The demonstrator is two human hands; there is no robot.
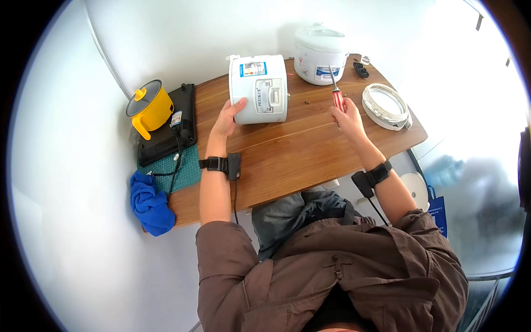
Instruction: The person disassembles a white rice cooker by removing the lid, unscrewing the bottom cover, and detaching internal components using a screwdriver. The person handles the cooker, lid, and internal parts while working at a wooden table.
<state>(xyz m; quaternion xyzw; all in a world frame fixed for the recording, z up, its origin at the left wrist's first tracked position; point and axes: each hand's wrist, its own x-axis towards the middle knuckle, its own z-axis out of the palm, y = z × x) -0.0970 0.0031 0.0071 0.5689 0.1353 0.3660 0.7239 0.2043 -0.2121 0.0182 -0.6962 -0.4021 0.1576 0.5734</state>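
My left hand (229,117) grips the lower left edge of a white rice cooker body (249,99), thumb on its front and the other fingers mostly hidden. The cooker is tipped onto its side, its panel with the switch facing me. In my right hand (348,117) is a screwdriver (338,100) with a red and pale striped handle, its metal shaft pointing up and away. The tip stands apart from the cooker in my left hand, in front of a second white rice cooker (321,52) in this view. A tiny dark piece (307,102) lies between my hands.
On the wooden table (287,160), a coil of white strip (385,106) and a small black object (360,69) lie at the right. At the left are a yellow pot (152,108) on a black appliance (166,143), a teal mat (188,171) and a blue cloth (149,205).
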